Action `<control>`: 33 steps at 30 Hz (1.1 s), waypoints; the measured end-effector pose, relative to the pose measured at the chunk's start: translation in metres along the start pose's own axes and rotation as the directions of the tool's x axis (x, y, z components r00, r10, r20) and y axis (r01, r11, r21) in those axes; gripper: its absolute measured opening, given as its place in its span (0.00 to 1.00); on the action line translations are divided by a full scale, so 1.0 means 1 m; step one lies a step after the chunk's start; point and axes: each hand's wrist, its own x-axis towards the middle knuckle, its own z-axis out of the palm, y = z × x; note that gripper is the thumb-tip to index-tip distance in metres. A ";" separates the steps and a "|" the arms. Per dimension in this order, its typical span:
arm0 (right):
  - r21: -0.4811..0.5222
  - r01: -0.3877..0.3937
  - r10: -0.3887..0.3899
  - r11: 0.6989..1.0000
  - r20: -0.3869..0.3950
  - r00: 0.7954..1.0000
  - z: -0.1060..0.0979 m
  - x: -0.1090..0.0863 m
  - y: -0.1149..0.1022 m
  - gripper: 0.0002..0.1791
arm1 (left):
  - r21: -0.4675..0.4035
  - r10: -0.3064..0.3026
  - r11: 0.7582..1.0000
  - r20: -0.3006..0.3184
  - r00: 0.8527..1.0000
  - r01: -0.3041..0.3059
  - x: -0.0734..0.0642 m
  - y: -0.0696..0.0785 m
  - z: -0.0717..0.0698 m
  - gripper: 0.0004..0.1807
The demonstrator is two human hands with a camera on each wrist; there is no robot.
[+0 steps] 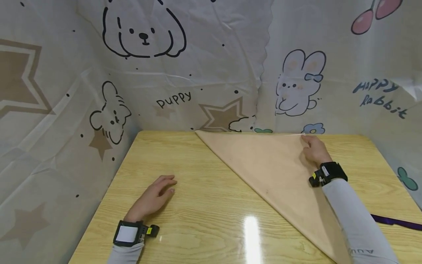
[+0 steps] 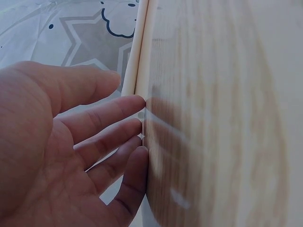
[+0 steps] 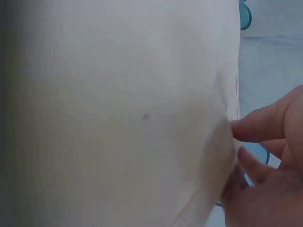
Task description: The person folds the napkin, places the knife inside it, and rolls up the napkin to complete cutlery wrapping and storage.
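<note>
A peach-coloured cloth (image 1: 263,161), folded into a large triangle, lies on the wooden table (image 1: 197,220). Its long folded edge runs from the back middle down to the front right. My right hand (image 1: 317,149) pinches the cloth's far corner at the table's back edge; the right wrist view shows thumb and fingers at the edge of the cloth (image 3: 142,71). My left hand (image 1: 153,196) rests on the bare wood left of the cloth, fingers loosely spread and holding nothing. In the left wrist view, fingertips (image 2: 137,101) touch the tabletop.
A printed curtain (image 1: 211,66) with cartoon animals hangs behind and beside the table. A dark purple strip (image 1: 395,222) lies at the right, partly behind my right sleeve (image 1: 359,220). Light reflects off the wood near the front.
</note>
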 end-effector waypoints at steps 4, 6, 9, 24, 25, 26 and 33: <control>-0.095 0.021 -0.026 0.995 -0.054 0.998 -0.003 -0.006 0.005 0.31 | -0.004 -0.002 1.000 0.004 1.000 0.002 0.003 0.004 0.003 0.20; -0.125 0.023 -0.031 0.992 -0.069 0.997 -0.005 -0.009 0.006 0.29 | -0.002 -0.003 1.000 0.004 1.000 0.003 0.004 0.004 0.004 0.20; -0.133 0.025 -0.033 0.991 -0.060 0.998 -0.009 -0.013 0.008 0.22 | 0.002 0.005 1.000 0.006 1.000 -0.005 0.007 0.004 0.005 0.20; -0.158 -0.002 -0.003 0.987 -0.028 1.000 -0.037 -0.078 -0.009 0.29 | 0.172 0.069 0.982 0.063 0.996 -0.079 0.055 0.031 0.007 0.21; -0.153 0.000 -0.001 0.988 -0.007 1.000 -0.040 -0.090 -0.013 0.29 | 0.179 0.076 0.980 0.077 0.994 -0.089 0.062 0.034 0.006 0.21; -0.147 0.005 -0.004 0.989 0.007 1.000 -0.043 -0.102 -0.016 0.29 | 0.186 0.078 0.978 0.091 0.993 -0.094 0.070 0.036 0.005 0.22; -0.132 -0.035 0.046 0.991 0.079 0.996 -0.046 -0.197 -0.024 0.21 | 0.187 0.051 0.979 0.159 0.986 -0.081 0.121 0.038 0.002 0.31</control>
